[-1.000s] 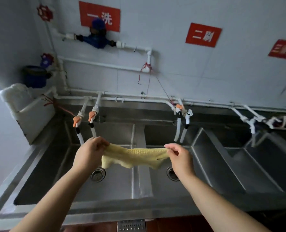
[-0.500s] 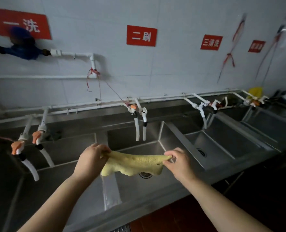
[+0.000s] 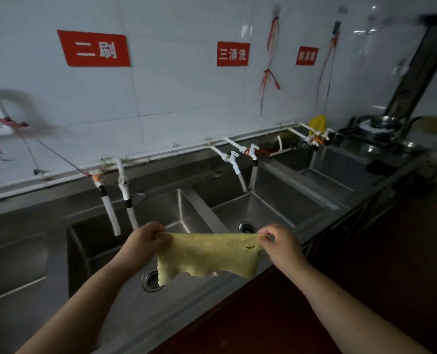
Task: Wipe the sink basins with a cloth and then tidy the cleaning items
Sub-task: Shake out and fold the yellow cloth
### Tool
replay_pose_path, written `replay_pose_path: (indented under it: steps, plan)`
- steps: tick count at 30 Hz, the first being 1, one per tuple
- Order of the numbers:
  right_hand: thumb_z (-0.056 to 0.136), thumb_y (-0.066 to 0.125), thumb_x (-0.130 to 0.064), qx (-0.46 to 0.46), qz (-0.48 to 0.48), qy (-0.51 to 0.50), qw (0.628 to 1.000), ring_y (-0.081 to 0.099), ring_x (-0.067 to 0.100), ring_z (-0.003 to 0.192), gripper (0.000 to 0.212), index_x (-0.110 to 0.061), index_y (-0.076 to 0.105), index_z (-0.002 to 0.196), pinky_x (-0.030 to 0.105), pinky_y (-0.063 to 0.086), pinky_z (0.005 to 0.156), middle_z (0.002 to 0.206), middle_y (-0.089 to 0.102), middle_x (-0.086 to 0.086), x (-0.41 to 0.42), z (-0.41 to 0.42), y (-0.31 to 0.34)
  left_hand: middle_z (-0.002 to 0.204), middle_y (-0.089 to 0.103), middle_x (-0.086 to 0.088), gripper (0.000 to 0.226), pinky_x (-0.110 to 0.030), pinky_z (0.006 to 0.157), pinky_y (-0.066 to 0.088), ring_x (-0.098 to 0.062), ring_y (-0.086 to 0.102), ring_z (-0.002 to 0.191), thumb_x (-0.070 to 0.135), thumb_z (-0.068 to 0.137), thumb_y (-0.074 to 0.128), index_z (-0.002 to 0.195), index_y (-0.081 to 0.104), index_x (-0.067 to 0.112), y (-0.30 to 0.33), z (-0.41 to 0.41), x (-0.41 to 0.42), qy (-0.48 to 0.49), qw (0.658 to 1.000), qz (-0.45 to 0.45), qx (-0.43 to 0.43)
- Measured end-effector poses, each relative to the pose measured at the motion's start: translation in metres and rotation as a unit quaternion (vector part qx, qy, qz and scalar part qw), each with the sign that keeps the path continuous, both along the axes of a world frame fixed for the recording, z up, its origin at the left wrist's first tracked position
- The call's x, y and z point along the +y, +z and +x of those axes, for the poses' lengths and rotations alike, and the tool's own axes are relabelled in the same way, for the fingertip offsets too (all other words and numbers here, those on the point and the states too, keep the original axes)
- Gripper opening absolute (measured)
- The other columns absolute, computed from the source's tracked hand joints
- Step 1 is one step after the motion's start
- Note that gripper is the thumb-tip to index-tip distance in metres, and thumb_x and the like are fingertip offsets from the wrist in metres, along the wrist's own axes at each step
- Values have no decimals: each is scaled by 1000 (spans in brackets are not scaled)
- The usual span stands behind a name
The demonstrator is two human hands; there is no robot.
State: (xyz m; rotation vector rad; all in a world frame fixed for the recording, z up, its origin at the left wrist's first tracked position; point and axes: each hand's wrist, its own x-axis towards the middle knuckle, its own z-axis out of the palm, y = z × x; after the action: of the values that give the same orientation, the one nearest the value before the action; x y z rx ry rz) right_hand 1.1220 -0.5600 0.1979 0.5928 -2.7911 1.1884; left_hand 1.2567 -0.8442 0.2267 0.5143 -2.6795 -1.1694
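Note:
A yellow cloth (image 3: 209,255) hangs stretched between my two hands, above the front edge of a row of steel sink basins (image 3: 271,213). My left hand (image 3: 146,242) grips its upper left corner. My right hand (image 3: 280,242) pinches its upper right corner. The cloth's ragged lower edge hangs free over the basin with a round drain (image 3: 149,279). A second drain (image 3: 246,226) shows in the basin to the right.
Pairs of white taps (image 3: 118,198) jut over each basin from a pipe along the tiled wall. Red signs (image 3: 95,48) hang above. Another yellow cloth (image 3: 317,123) sits on the far taps. A stove with metal pots (image 3: 383,123) stands at the right end.
My view has swung right along the sinks, from the first basins to the later ones. The cloth is now spread wider and flatter between my hands.

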Motion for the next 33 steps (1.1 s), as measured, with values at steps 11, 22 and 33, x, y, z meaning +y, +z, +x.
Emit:
replay_pose_path:
  steps: [11,22,33]
  plan:
    - [81,59,-14,-170,-177,-133,960,55,13,67,9,-14,65,75,23,41,56,70,61,-1,153,-109,22,88,60,-1,12,-36,76,46,-19,57,83,32,92,56,93,60,21,-15,-172,164,93,984,145,36]
    - [80,59,-22,-151,-162,-240,945,63,13,74,9,-26,66,82,29,52,63,80,67,-4,226,-190,5,80,61,-6,14,-38,68,53,-20,59,75,31,88,61,84,61,17,-34,-310,273,4,991,134,18]
    - [80,64,-23,-147,-157,-239,947,67,19,73,3,-22,66,78,40,58,68,75,68,4,244,-345,10,79,66,0,6,-29,67,56,-14,64,73,20,88,63,82,64,21,-28,-481,375,-183,961,208,15]
